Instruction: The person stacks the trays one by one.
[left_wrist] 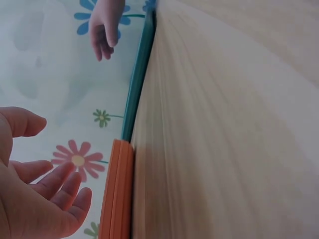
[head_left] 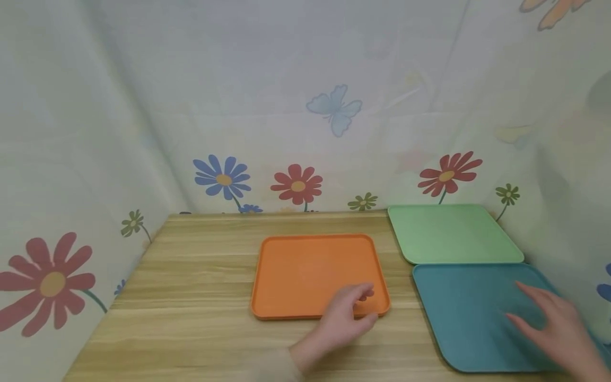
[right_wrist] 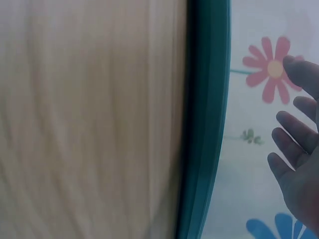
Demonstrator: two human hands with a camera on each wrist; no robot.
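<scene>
- Pale patterned cloth (head_left: 229,79) covers the back and both sides, printed with red, blue and green flowers and a light-blue butterfly (head_left: 335,110).
- Below it spreads a table (head_left: 195,297) with a light wood grain running across.
- Orange tray (head_left: 310,270): it lies flat near the middle of the table; from the left wrist its edge shows several layered lines.
- Blue tray (head_left: 477,307): it lies flat at the right, nearer the person, with a strip of wood between it and the orange one. Its edge also looks layered from the right wrist.
- Green tray (head_left: 453,233): it lies flat behind the blue one, their edges meeting or nearly so.
- Left hand (head_left: 341,318): above the front right corner of the orange tray, thumb and fingers apart, the fingers loosely bent; the left wrist view shows a gap between hand and tray. A pale sleeve (head_left: 274,366) reaches its wrist.
- Right hand (head_left: 556,323): over the right part of the blue tray, thumb well apart from the fingers; the right wrist view shows it clear of the edge.
</scene>
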